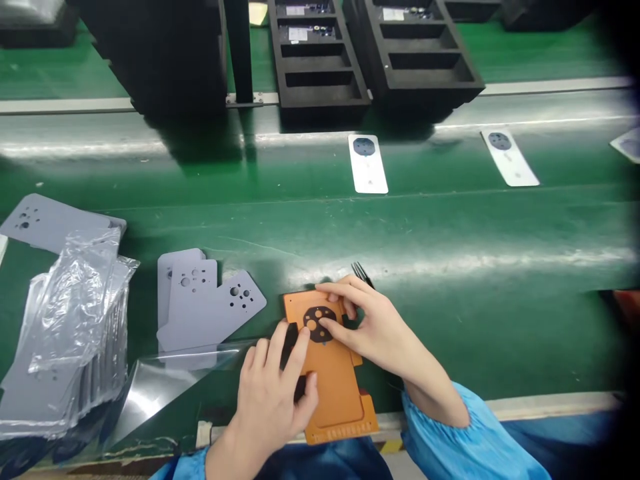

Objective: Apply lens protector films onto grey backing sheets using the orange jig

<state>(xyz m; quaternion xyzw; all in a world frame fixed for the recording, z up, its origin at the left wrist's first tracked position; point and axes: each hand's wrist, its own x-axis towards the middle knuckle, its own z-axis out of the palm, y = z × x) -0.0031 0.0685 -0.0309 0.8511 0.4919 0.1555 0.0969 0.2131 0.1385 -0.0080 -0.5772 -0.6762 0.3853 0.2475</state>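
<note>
Orange fixture, black disc, two hands

Clock centred on fixture. Green bench throughout. Black trays at 12, well apart. Bagged plates at 9; wrapping looks slippery. Loose grey plates at 10, nearer. Fixture at six on bench: probably stiff, light; hold by side edges. Left hand spread, forefinger at disc's edge. Right hand: thumb on disc, forefinger spread away to top rim. Disc, upper fixture: likely thin, easily creased; take its rim, though fingertips cover some. Dark tines at 1, partly behind right hand.
</note>
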